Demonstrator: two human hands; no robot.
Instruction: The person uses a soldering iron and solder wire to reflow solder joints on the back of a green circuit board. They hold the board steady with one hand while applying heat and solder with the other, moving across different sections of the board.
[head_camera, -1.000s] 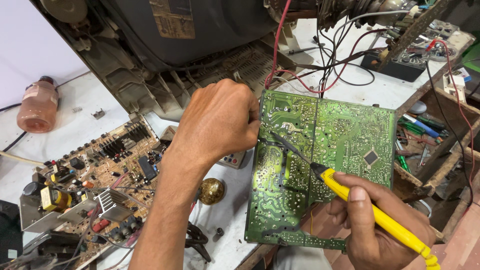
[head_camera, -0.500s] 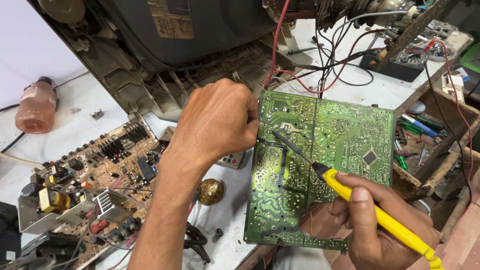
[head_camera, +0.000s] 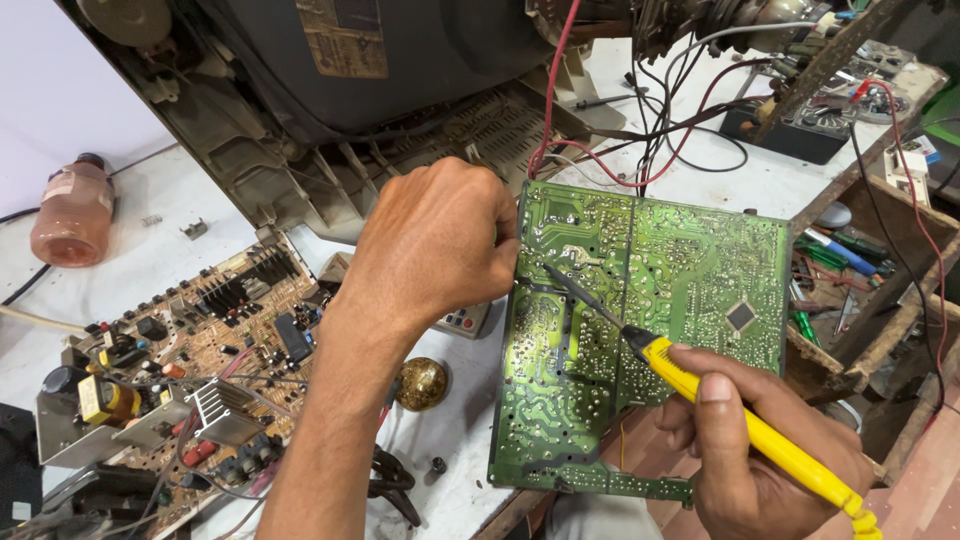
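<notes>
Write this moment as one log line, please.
left hand: grips left edge of green circuit board | right hand: holds yellow soldering iron, tip on board's solder side | nearby: brown circuit board

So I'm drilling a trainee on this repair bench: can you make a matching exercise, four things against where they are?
Things:
1. green circuit board
2. yellow-handled soldering iron
3. pink bottle
4. gold ball

Places:
A. lying at the far left of the white bench
B. held at its left edge by the left hand
C. on the bench beside the left forearm
D. gripped in the right hand, tip on the solder side

Pairs: 1-B, 2-D, 3-A, 4-C
</notes>
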